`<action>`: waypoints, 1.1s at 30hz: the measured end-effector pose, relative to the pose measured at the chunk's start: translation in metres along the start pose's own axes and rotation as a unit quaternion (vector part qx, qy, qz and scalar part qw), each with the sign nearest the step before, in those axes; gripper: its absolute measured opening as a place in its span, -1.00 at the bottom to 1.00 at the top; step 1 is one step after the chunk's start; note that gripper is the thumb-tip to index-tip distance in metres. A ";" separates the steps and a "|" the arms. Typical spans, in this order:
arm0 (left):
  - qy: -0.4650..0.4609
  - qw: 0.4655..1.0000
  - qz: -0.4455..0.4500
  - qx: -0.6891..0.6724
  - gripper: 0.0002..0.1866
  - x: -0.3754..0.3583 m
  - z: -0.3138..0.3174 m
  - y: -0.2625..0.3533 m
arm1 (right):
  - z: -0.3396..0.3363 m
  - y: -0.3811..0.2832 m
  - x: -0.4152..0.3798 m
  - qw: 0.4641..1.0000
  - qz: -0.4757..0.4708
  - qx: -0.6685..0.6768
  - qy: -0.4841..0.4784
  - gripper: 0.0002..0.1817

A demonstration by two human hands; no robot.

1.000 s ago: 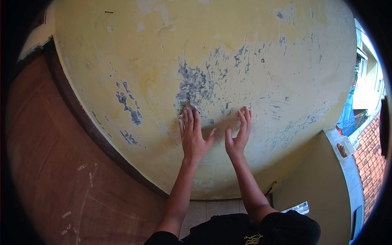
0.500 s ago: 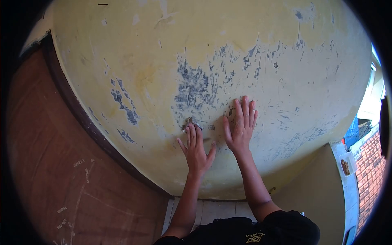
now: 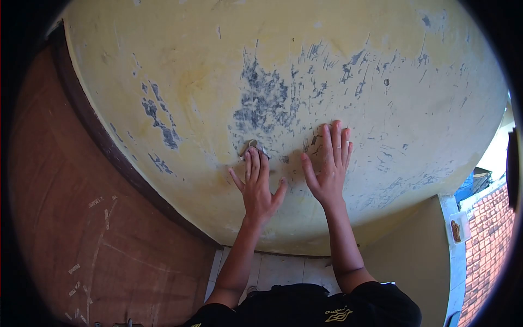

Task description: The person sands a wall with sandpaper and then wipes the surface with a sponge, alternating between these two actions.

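Note:
My left hand [image 3: 257, 188] lies against the yellow wall [image 3: 201, 82], fingers stretched forward and thumb out to the side. Under its middle fingertips is a small, bent grey-brown piece of sandpaper [image 3: 251, 145], pressed to the wall; most of it is hidden by the fingers. Just above it is a large scraped grey patch [image 3: 264, 101] where the paint has come off. To the right, my right hand [image 3: 329, 169] rests on the wall with its fingers extended and thumb apart, holding nothing. Small grey scrapes surround its fingertips.
A reddish-brown panel [image 3: 125, 218] with a dark frame [image 3: 103, 133] borders the wall on the left. Pale floor tiles [image 3: 278, 270] show below. At right, a ledge [image 3: 456, 272] bears a plastic container [image 3: 460, 227], with roof tiles [image 3: 487, 234] beyond.
The view has shifted and turned slightly, so the wall marks sit higher. Both hands keep nearly the same places on the wall; the sandpaper stays under my left fingertips.

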State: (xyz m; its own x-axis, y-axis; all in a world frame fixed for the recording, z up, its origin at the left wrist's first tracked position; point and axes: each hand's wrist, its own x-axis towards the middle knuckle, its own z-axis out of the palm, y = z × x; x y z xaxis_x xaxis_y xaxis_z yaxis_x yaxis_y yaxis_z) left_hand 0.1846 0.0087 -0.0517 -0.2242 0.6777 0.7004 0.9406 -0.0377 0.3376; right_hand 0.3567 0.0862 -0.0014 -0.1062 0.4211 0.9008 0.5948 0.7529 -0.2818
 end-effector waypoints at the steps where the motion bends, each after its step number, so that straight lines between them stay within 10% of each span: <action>1: 0.000 1.000 -0.004 0.000 -0.04 0.015 -0.012 0.007 | 0.000 0.001 0.002 1.000 -0.008 -0.002 0.001 -0.15; 7: 0.092 0.996 0.002 -0.012 -0.10 0.042 -0.022 0.008 | -0.006 0.001 0.003 0.999 -0.014 -0.015 -0.034 -0.09; 12: -0.001 0.998 -0.070 0.005 -0.01 0.002 -0.006 0.008 | -0.033 -0.002 0.009 0.992 -0.022 -0.053 -0.109 -0.08; 17: 0.150 0.987 -0.012 -0.053 0.09 0.051 -0.029 0.014 | -0.038 0.001 0.013 0.988 -0.054 -0.071 -0.123 -0.11; 19: 0.132 0.989 0.004 -0.070 0.13 0.018 -0.017 0.020 | -0.038 0.010 0.011 0.988 -0.089 -0.066 -0.110 -0.16; 21: -0.131 0.990 0.048 0.004 0.12 0.004 -0.020 0.017 | -0.047 0.026 0.022 0.980 -0.138 -0.082 -0.117 -0.18; 23: -0.076 0.990 0.078 0.094 0.08 0.019 -0.012 -0.008 | -0.055 0.038 0.033 0.970 -0.182 -0.096 -0.131 -0.20; 25: 0.203 0.953 -0.007 -0.227 0.04 0.047 -0.014 -0.013 | -0.061 0.041 0.046 0.957 -0.227 -0.116 -0.136 -0.22; 29: -0.018 0.989 0.109 0.100 0.14 0.041 -0.035 0.002 | -0.061 0.037 0.061 0.956 -0.250 -0.079 -0.128 -0.23; 33: 0.106 0.992 0.068 0.008 0.09 0.050 -0.037 0.012 | -0.058 0.034 0.074 0.955 -0.280 -0.008 -0.102 -0.25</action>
State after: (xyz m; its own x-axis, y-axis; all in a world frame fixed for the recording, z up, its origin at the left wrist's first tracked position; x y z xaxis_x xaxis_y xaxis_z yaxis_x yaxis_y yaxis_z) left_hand 0.1753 0.0148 0.0108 -0.1418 0.4980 0.8555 0.9693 -0.1057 0.2222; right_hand 0.4150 0.1134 0.0744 -0.5627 0.0462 0.8254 0.4115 0.8816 0.2311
